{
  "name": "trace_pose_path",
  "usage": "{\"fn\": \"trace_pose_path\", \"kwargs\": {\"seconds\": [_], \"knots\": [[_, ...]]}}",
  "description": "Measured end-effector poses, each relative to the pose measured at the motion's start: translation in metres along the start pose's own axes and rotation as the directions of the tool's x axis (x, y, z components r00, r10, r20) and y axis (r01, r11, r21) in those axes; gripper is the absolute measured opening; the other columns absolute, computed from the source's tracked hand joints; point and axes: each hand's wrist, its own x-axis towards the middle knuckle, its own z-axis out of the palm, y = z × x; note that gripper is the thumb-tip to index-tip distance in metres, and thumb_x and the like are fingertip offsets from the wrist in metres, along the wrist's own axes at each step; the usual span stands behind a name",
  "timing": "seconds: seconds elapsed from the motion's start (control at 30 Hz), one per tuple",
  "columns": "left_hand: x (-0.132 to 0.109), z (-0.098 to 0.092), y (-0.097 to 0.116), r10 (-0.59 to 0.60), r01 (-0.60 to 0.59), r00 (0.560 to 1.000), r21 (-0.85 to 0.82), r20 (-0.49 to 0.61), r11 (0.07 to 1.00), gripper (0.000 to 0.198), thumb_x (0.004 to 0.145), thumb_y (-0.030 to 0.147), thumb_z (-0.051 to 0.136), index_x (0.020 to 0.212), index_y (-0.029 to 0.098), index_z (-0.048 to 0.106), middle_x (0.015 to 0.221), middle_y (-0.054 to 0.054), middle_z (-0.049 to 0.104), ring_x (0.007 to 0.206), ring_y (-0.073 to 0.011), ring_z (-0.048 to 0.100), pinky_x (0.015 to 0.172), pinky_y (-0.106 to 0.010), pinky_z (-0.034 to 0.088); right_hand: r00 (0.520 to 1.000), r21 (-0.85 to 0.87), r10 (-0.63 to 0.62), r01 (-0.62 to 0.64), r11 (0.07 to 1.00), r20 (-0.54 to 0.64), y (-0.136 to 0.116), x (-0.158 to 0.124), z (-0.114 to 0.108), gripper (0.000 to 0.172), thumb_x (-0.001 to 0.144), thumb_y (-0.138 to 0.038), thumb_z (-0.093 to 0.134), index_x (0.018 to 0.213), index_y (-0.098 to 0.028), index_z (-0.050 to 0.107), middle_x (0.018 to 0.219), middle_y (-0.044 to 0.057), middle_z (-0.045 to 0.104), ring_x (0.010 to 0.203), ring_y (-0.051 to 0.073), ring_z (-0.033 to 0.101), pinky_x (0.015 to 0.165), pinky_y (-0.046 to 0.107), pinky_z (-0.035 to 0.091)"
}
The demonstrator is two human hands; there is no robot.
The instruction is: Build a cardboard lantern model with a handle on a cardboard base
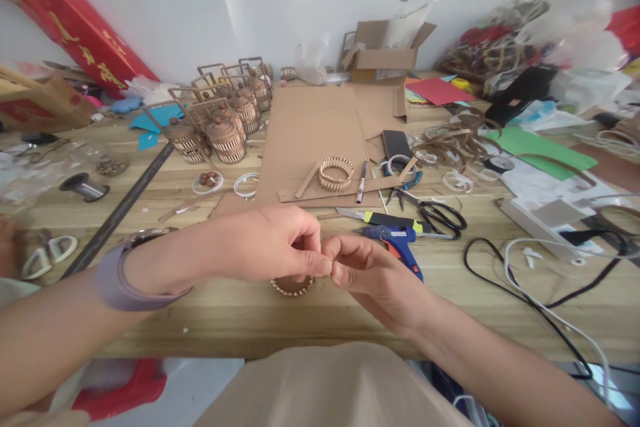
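Note:
My left hand (pixel 273 243), with a purple band on its wrist, is closed in a pinch. Its fingertips meet those of my right hand (pixel 377 277), which is pinched too. Whatever lies between the fingertips is too small to make out. Just below my left hand, partly covered by it, sits a small round piece with a brown middle and a rim of short light sticks (pixel 293 288). A blue glue gun (pixel 403 243) lies beyond my right hand, beside a yellow and black utility knife (pixel 395 220). Farther back, a ring of bamboo strips (pixel 336 174) rests on cardboard (pixel 313 127).
Several small bamboo lanterns (pixel 227 137) with handles stand at the back left. Black-handled scissors (pixel 443 217), a marker pen (pixel 361 183) and blue-handled pliers (pixel 413 180) lie past the glue gun. Cables (pixel 530 307) and a white power strip (pixel 550 230) occupy the right side.

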Motion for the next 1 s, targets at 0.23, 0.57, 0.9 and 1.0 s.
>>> {"fn": "trace_pose_path", "kwargs": {"seconds": [0.23, 0.57, 0.9, 1.0], "knots": [[-0.008, 0.013, -0.007, 0.217, -0.193, 0.964, 0.155, -0.154, 0.969, 0.013, 0.079, 0.024, 0.063, 0.066, 0.023, 0.063, 0.066, 0.003, 0.062, 0.062, -0.0147, 0.055, 0.053, -0.024, 0.031, 0.948, -0.627, -0.274, 0.312, 0.714, 0.161, -0.013, -0.010, -0.011, 0.016, 0.083, -0.041, 0.074, 0.083, -0.025, 0.075, 0.088, 0.002, 0.062, 0.084, 0.016, 0.058, 0.077, 0.030, 0.047], [-0.037, 0.072, -0.040, 0.689, -0.436, 0.382, 0.538, -0.616, 0.722, 0.020, 0.087, 0.011, 0.060, 0.100, 0.026, 0.064, 0.082, -0.002, 0.069, 0.074, -0.0195, 0.062, 0.073, -0.033, 0.047, 0.874, -0.862, -0.462, 0.345, 0.370, 0.151, -0.003, -0.023, -0.015, 0.011, 0.090, -0.028, 0.066, 0.097, -0.024, 0.073, 0.078, 0.003, 0.064, 0.068, 0.014, 0.061, 0.057, 0.023, 0.049], [0.021, 0.122, -0.084, 0.448, -0.576, 0.674, -0.038, -0.587, 0.817, 0.018, 0.099, 0.025, 0.049, 0.111, 0.021, 0.062, 0.098, -0.005, 0.070, 0.085, -0.0173, 0.065, 0.077, -0.028, 0.052, 0.819, -0.938, -0.567, 0.258, 0.234, 0.084, -0.004, -0.024, -0.001, 0.009, 0.092, -0.029, 0.062, 0.091, -0.023, 0.067, 0.071, -0.001, 0.069, 0.062, 0.012, 0.064, 0.058, 0.021, 0.050], [0.032, 0.122, -0.078, 0.449, -0.613, 0.638, -0.061, -0.625, 0.787, 0.021, 0.101, 0.030, 0.047, 0.110, 0.021, 0.065, 0.101, -0.005, 0.073, 0.090, -0.0178, 0.067, 0.083, -0.028, 0.052, 0.828, -0.919, -0.561, 0.240, 0.312, 0.026, -0.004, -0.022, -0.003, 0.008, 0.090, -0.029, 0.063, 0.087, -0.022, 0.066, 0.073, -0.001, 0.071, 0.064, 0.012, 0.066, 0.060, 0.021, 0.051]]}}
